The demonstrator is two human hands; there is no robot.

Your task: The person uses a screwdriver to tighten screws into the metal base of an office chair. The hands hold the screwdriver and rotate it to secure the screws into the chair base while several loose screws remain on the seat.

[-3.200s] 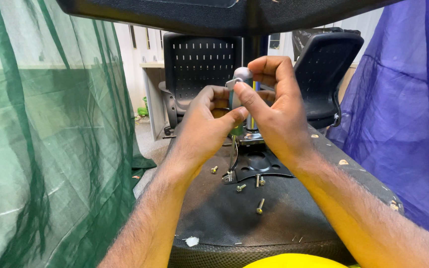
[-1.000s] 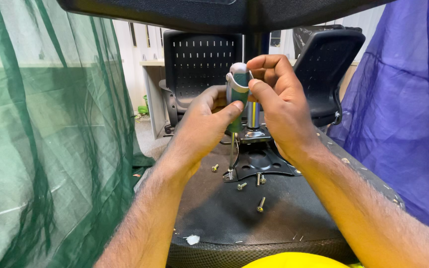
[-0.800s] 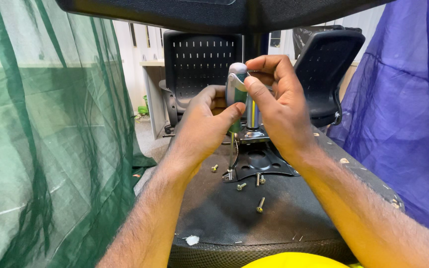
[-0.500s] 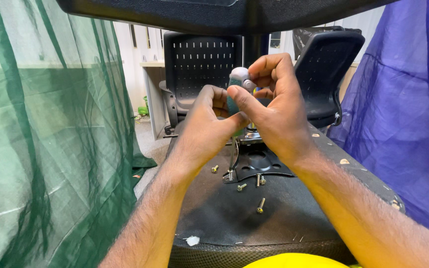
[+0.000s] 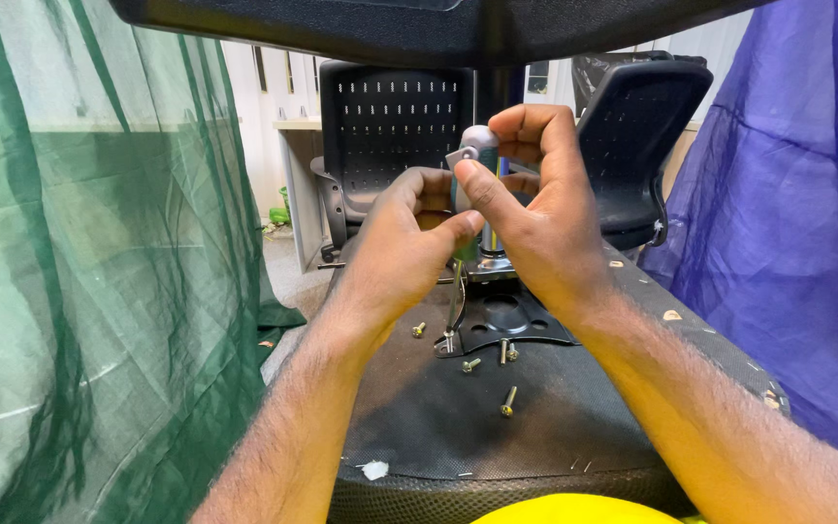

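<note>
Both hands close around an upright screwdriver above the black plate: the left hand grips its handle, the right hand pinches the top. Loose screws lie near the plate.

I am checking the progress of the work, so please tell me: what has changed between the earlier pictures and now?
The right hand has turned on top of the screwdriver, its fingers regripping the handle's cap slightly higher. The left hand stays wrapped around the handle, the tip stays at the black metal plate, and the loose screws lie where they were.
</note>
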